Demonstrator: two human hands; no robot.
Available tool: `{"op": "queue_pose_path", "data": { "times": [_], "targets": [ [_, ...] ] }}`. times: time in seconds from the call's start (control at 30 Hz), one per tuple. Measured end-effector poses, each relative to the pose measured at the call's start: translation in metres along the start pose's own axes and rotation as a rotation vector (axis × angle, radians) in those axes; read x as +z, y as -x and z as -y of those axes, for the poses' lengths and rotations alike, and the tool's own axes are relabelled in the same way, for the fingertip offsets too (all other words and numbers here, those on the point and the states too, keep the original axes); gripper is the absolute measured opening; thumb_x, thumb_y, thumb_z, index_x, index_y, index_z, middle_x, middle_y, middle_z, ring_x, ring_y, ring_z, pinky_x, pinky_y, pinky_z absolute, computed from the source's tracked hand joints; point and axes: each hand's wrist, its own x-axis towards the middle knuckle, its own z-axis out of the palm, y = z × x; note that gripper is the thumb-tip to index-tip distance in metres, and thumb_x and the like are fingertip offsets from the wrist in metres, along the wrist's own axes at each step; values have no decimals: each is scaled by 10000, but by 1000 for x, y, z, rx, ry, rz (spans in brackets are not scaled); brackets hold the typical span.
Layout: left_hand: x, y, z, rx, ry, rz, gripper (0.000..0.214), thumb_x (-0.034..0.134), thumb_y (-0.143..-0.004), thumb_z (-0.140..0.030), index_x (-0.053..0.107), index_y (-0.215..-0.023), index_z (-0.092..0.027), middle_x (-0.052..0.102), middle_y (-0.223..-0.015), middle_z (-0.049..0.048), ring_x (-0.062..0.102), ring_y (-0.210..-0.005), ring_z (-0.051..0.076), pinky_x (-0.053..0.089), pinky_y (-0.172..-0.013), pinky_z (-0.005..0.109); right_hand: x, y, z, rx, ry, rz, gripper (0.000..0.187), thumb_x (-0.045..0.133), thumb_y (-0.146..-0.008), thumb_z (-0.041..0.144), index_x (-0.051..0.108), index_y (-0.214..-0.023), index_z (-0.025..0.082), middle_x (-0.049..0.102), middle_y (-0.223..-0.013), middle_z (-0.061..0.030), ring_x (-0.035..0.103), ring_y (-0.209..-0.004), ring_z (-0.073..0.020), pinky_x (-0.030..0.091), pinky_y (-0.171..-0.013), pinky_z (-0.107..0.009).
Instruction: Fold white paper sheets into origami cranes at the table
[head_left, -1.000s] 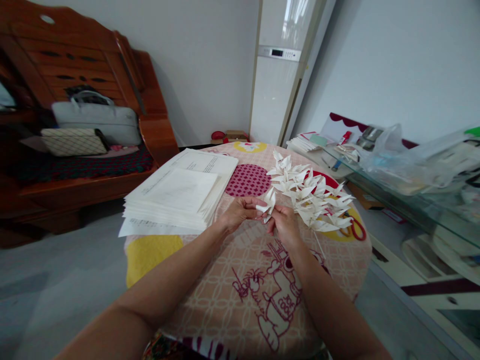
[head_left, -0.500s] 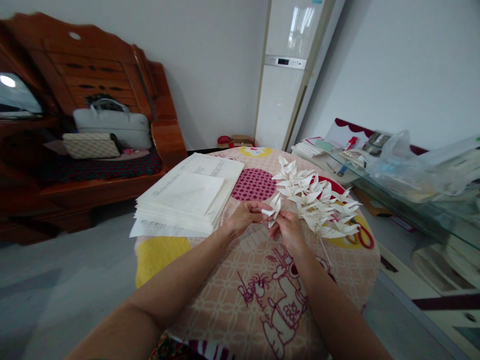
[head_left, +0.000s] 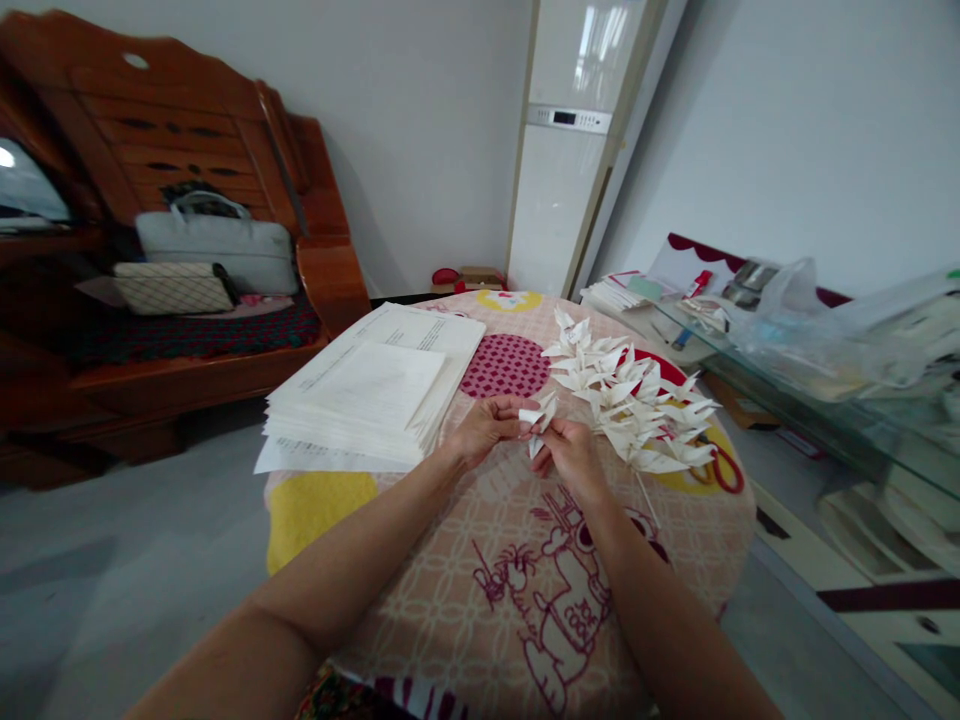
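Note:
Between my two hands, above the middle of the round table, is a small folded white paper crane (head_left: pixel 546 410). My left hand (head_left: pixel 484 432) pinches its left side between thumb and fingers. From the right, my right hand (head_left: pixel 570 450) grips its lower part, fingers closed. Just beyond my right hand lies a heap of folded paper cranes (head_left: pixel 630 400), their pointed tips sticking out in all directions. Left of my hands stands a stack of white paper (head_left: pixel 360 390), some sheets printed, with smaller blank sheets on top.
Red-handled scissors (head_left: pixel 726 468) lie partly under the heap at the right edge of the patterned tablecloth (head_left: pixel 420 600). A glass-topped stand (head_left: pixel 787 400) with plastic bags is close on the right. A wooden bench (head_left: pixel 172 340) holding bags stands at the left.
The paper crane has tilted over to the right in my fingers, and a white flap now shows broader at its left. The view has shifted slightly; the heap and stack stay put.

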Motion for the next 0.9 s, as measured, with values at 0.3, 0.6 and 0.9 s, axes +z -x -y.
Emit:
{"op": "queue_pose_path", "data": {
  "times": [0.3,0.6,0.9],
  "targets": [
    [4,2,-2,-23,-6,32,410,890,-538,-175,747,-918,-120,755,-744,40,670,-640,116,513,-654,218,-2,1,0,-23,11,-34,265,573,-816,445,607,-689,215,595,-409,12,548,-319,-158,425,-346,-238],
    [3,2,-2,-20,25,33,452,903,-544,-165,742,-963,-118,768,-797,54,698,-688,133,530,-675,222,-4,1,-2,-76,71,-45,283,556,-840,439,618,-671,220,575,-387,16,533,-311,-154,394,-350,-232],
    [0,2,-3,30,31,31,509,909,-585,-218,730,-1052,-126,752,-743,37,694,-649,124,531,-630,201,-5,0,-1,-83,46,8,276,573,-836,452,622,-707,213,578,-395,25,532,-309,-150,373,-350,-224]
  ]
}}
